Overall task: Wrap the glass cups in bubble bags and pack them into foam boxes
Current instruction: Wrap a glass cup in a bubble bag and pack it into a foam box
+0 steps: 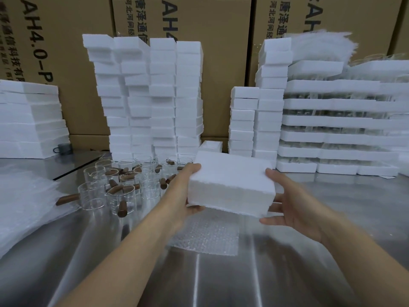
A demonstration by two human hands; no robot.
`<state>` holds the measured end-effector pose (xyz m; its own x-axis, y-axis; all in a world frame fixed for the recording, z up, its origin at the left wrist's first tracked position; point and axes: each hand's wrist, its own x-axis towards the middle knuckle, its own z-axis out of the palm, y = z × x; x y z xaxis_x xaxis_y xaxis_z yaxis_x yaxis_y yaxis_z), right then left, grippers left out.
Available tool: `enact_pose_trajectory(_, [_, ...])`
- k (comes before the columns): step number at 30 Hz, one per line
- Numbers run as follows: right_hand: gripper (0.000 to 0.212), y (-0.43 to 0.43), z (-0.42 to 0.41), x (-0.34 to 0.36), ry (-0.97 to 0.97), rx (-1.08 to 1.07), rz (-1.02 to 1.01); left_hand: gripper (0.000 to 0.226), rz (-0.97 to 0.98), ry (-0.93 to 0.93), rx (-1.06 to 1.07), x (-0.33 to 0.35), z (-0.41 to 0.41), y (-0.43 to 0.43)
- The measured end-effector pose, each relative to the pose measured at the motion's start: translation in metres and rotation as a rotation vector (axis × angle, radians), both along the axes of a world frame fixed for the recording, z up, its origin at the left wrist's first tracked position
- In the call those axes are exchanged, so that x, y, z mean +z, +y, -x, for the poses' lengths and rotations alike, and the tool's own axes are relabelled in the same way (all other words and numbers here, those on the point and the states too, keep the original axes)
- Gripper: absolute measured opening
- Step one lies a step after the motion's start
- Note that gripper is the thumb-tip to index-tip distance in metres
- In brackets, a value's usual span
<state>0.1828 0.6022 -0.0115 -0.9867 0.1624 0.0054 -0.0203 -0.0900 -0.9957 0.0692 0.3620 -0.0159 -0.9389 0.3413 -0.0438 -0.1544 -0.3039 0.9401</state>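
I hold a closed white foam box (230, 185) above the steel table (332, 218), between both hands. My left hand (183, 191) grips its left end, thumb on top and fingers underneath. My right hand (290, 207) grips its right end the same way. Under the box a small bubble bag (208, 235) lies flat on the table. To the left stand several glass cups (119, 187) with brown wooden handles, bunched together.
A heap of bubble bags (24, 204) lies at the left. Tall stacks of foam boxes (152, 98) stand behind the cups, with shorter stacks (254, 120) and foam trays of glassware (340, 129) at the right. Cardboard cartons (199, 21) line the back.
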Motion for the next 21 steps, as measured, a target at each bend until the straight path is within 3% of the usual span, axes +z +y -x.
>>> enact_pose_trajectory(5, [0.045,-0.023,0.002,0.005,0.157,-0.216,-0.013,0.054,-0.088,-0.099,-0.044,-0.003,-0.016,0.012])
enact_pose_trajectory(8, [0.041,-0.028,-0.002,0.012,0.251,-0.284,-0.244,0.056,-0.090,-0.104,0.029,-0.002,-0.015,0.015])
enact_pose_trajectory(11, [0.059,-0.032,-0.006,0.015,0.373,-0.255,-0.615,0.050,-0.101,-0.160,0.066,0.003,-0.010,0.008])
enact_pose_trajectory(14, [0.095,-0.037,-0.008,0.014,0.408,-0.222,-0.841,0.058,-0.059,-0.176,0.041,0.005,-0.003,-0.003])
enact_pose_trajectory(18, [0.106,-0.040,-0.009,0.017,0.430,-0.251,-0.954,0.081,0.008,-0.132,0.000,0.010,0.000,-0.007])
enact_pose_trajectory(21, [0.107,-0.038,-0.008,0.021,0.428,-0.287,-0.907,0.077,-0.011,-0.099,-0.013,0.014,0.001,-0.002])
